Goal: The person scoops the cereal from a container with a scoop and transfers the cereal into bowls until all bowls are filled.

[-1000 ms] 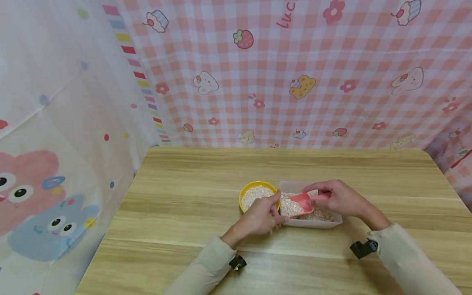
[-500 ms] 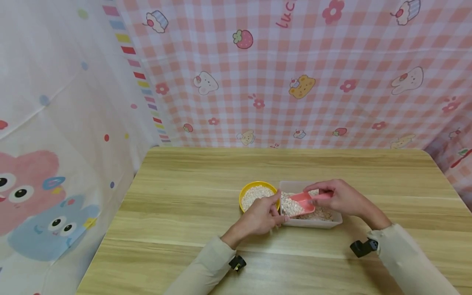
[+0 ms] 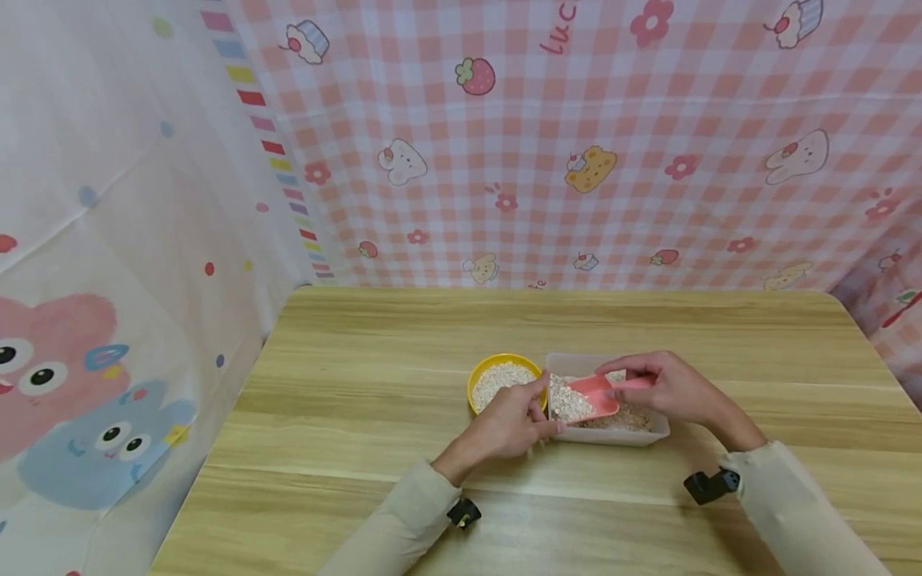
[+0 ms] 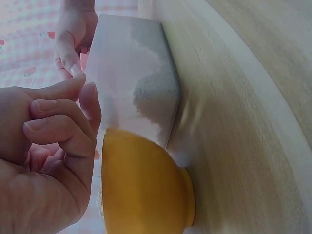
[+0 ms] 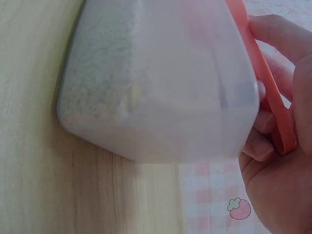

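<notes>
A translucent plastic box (image 3: 612,437) of oat-like flakes stands right beside a yellow bowl (image 3: 480,368), filled with similar flakes. My right hand (image 3: 673,390) grips the handle of a pink scoop (image 3: 601,392). The scoop sits within the box's rim, its mouth toward the left and flakes (image 3: 571,402) at its front. In the right wrist view, the curled fingers (image 5: 265,122) hold the scoop's handle (image 5: 285,131) beside the box's rim. My left hand (image 3: 506,422) holds the box's left end by the rim, partly covering the bowl; its other fingers (image 4: 63,122) are curled.
Both containers rest on a wood-grain table (image 3: 374,448). Behind it hangs a pink checked cloth (image 3: 533,144), with a white patterned cloth (image 3: 144,240) on the left. Black wrist cameras (image 3: 464,513) hang below the beige sleeves.
My right hand and the scoop have shifted very slightly to the right inside the box. My left hand, the bowl and the box stay where they were.
</notes>
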Tool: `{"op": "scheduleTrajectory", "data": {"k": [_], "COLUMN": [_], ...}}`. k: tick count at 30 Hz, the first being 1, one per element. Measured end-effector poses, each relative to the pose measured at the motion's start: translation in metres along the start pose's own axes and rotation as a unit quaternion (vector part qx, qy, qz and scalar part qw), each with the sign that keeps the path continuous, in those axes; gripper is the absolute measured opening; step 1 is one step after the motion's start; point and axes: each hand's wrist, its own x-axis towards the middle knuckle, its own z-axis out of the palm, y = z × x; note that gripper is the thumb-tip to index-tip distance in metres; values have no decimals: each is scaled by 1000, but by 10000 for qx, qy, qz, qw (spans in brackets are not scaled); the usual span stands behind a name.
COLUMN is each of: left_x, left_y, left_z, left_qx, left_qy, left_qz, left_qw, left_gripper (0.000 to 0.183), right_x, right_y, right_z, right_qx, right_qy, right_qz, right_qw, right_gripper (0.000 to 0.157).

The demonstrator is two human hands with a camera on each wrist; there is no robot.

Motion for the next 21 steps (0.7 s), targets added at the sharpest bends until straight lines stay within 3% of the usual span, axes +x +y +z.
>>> {"op": "scheduleTrajectory", "data": {"k": [21], "left_x": [-5], "left_y": [5], "left_z": [-1], "left_qx": [-18], "left_qy": [122], "left_qz": [-216], "left_qw": [9997], "left_gripper": [83], "right_x": [-3], "right_y": [1], "right_z": [-4], "right_qx": [110], "right_qy": [187], "right_qz": [-250], "right_qw": [9995], "right_gripper": [29]}}
